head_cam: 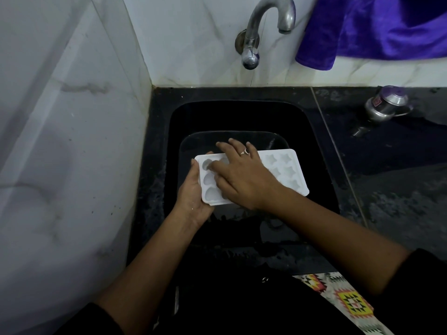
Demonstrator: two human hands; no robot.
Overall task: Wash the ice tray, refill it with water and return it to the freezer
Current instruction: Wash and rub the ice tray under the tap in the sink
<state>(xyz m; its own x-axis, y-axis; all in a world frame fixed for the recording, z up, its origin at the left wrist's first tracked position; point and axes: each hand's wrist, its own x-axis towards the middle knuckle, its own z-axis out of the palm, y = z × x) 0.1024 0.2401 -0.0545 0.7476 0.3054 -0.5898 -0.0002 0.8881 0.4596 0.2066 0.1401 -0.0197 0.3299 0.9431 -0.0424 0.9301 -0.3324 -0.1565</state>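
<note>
Forearms reach over the sink. Left hand grips the tray by its left end, fingers curled underneath. Right hand lies spread-fingered across the cells. Washing it well probably means working fingertips into every cell, then rinsing under the tap.

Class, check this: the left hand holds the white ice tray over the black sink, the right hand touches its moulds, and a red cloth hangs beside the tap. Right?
One slip: the head view shows the cloth is purple, not red. Otherwise right: left hand holds the ice tray over the sink, right hand touches its moulds, cloth beside the tap.
</note>
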